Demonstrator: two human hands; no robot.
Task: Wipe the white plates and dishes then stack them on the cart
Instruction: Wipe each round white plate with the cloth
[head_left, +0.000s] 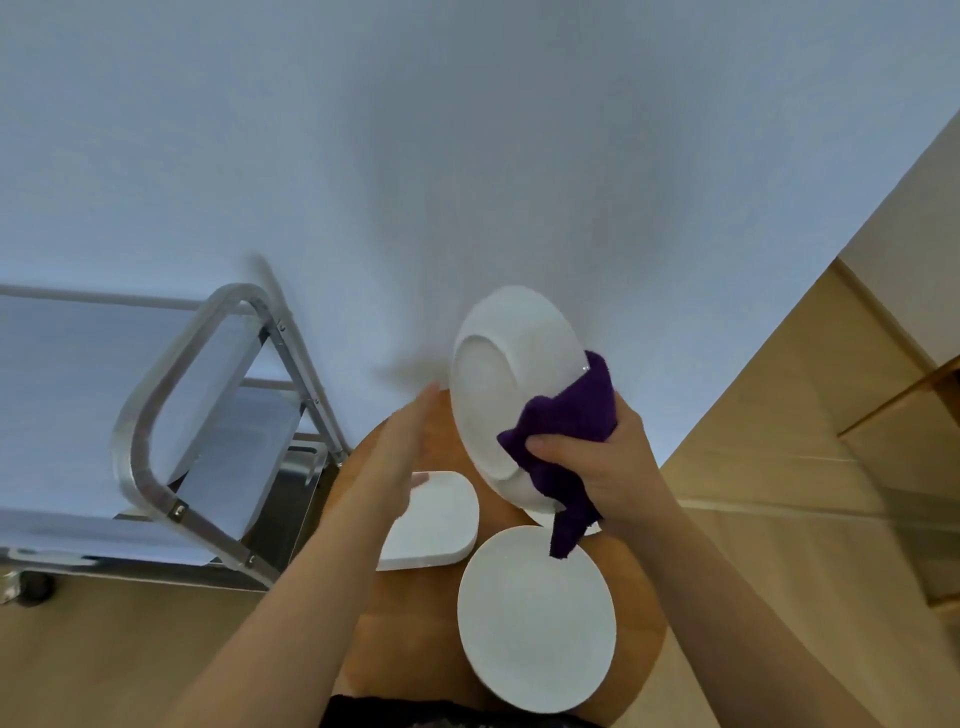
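My right hand (597, 467) grips a purple cloth (566, 431) and, through it, the edge of a white bowl-like plate (498, 379) held tilted above the round wooden table (441, 597), its underside facing me. My left hand (405, 457) is raised with straight fingers just left of that plate and holds nothing. On the table lie a round white plate (535, 618) near me and a squarish white dish (436, 525) partly under my left wrist. Another white piece (540, 517) peeks out behind the cloth.
A metal cart (171, 405) with a tubular handle stands to the left of the table, one white plate (179, 470) partly visible on its shelf. A pale wall fills the background. Wooden floor or panelling lies to the right.
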